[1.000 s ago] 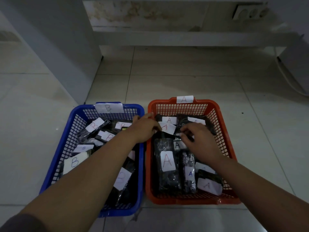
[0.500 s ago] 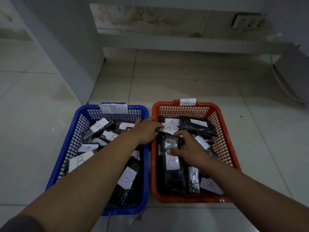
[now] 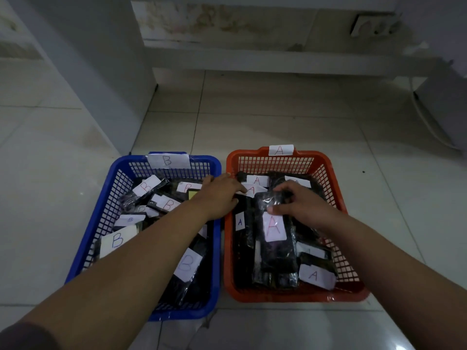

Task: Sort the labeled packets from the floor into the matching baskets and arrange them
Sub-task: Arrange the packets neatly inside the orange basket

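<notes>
Big black packet [image 3: 275, 238] with a red "A" label lies lengthwise in the middle of the orange basket [image 3: 331, 173], on top of other packets. Right hand [image 3: 300, 205] sits on its far end: thumb pressed on the top face just above the label, fingers curled over the top edge, so it grips the packet. Left hand [image 3: 219, 195] reaches across the blue basket's right wall to the orange basket's far left corner, fingers bent and closed down on a small packet with an "A" label [image 3: 250, 190]; can't tell if it actually pinches it or just rests there. More "A" packets around: a narrow one [image 3: 241, 223] along the left wall, one at the near right corner [image 3: 316, 275], two at the far end. Orange basket has an "A" tag [image 3: 280, 150] on its far rim. Blue basket [image 3: 113, 183] stands just beside it on the left, touching or nearly so, with a "B" tag [image 3: 168, 160] on its far rim and a loose pile of "B" packets [image 3: 151, 195] inside. Both baskets on a pale tiled floor [image 3: 252, 117]. White cable [image 3: 429, 122] runs along the floor far right.
</notes>
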A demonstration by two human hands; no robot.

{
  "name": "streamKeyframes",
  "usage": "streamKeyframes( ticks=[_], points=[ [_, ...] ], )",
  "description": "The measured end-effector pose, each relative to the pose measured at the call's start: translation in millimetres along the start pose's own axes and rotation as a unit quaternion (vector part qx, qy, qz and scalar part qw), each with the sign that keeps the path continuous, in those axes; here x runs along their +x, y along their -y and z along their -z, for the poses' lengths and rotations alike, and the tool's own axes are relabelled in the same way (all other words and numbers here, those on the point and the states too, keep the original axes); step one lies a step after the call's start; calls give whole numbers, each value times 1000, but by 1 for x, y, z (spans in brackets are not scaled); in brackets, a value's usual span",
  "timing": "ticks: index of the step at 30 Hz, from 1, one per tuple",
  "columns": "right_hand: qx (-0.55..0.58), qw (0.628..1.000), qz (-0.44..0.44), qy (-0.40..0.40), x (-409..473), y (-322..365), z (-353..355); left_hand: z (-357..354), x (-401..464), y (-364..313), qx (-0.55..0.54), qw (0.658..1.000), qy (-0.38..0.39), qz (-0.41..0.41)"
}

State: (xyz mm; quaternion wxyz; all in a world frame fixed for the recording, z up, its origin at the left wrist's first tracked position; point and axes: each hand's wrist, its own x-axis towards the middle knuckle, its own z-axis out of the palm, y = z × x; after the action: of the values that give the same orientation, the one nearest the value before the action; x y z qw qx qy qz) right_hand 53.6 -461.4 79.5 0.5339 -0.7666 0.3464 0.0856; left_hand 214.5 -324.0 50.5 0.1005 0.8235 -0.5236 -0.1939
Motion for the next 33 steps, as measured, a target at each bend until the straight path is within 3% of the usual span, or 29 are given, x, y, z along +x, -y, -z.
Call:
streamKeyframes(
  ticks=[5,9,15,19,24,30,33],
  points=[
    [-116,991,-32,57,-7,-13,47,-9,21,-15,2,1000,-21,-14],
    [-164,982,-63,75,-10,-38,58,-23,43,-28,36,997,65,13],
    [-156,978,-38,135,-5,-40,59,-29,59,-34,92,983,150,57],
    [-106,979,-13,176,-7,-31,52,-21,60,-35,58,992,99,49],
    [-125,968,44,212,-6,-21,39,9,43,-33,11,999,24,44],
    [-271,923,58,266,-11,-13,25,10,0,-31,15,996,81,23],
    [-272,929,25,250,-13,-12,34,-1,-11,-35,34,997,72,-7]
  ],
)
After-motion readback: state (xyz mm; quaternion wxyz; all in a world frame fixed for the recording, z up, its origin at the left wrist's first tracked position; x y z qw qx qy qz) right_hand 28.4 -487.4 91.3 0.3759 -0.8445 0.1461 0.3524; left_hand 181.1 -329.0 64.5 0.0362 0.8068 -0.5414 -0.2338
